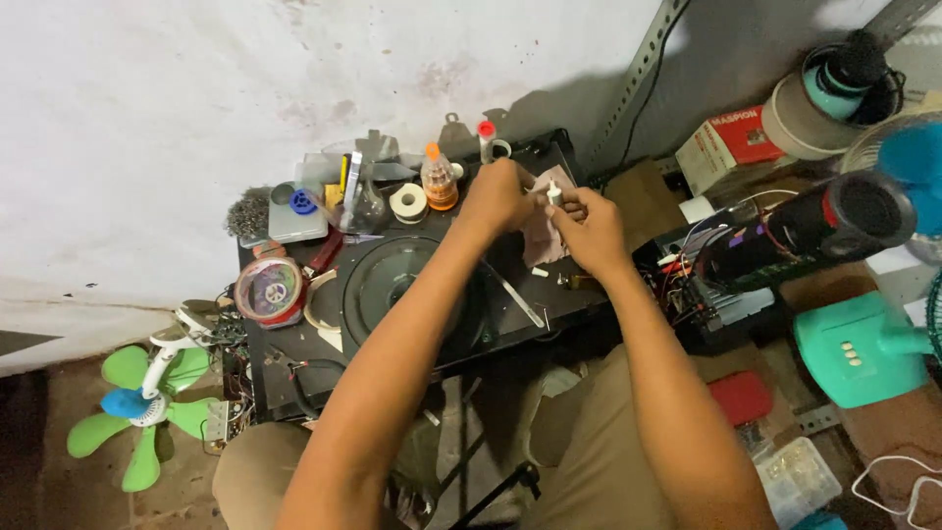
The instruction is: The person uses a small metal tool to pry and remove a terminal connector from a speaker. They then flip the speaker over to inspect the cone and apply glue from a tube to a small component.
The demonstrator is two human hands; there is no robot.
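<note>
Both hands meet over the back edge of a black flat-topped device w/ a round recessed disc (392, 285). Left hand (498, 196) is curled, fingers pressed together round sth. hidden; can't tell what. Right hand (589, 228) pinches a small white tube-shaped item (554, 193) between thumb and fingertips, held upright just above a crumpled pinkish cloth (542, 240) lying on the device.

Nearby on top: orange-capped clear bottle w/ amber contents (439, 182), white tape roll (408, 202), red-capped white tube (487, 135) at the back, long metal tweezers (515, 294) lying diagonal below the hands.

Pkgs: red-and-white rectangular carton (726, 145) upper right by the wall, tilted. Round clear tub w/ red base (269, 291) at the device's left edge. Green-bladed small fan (142, 407) on the floor, far left. Teal plastic base (859, 348) on the right.
</note>
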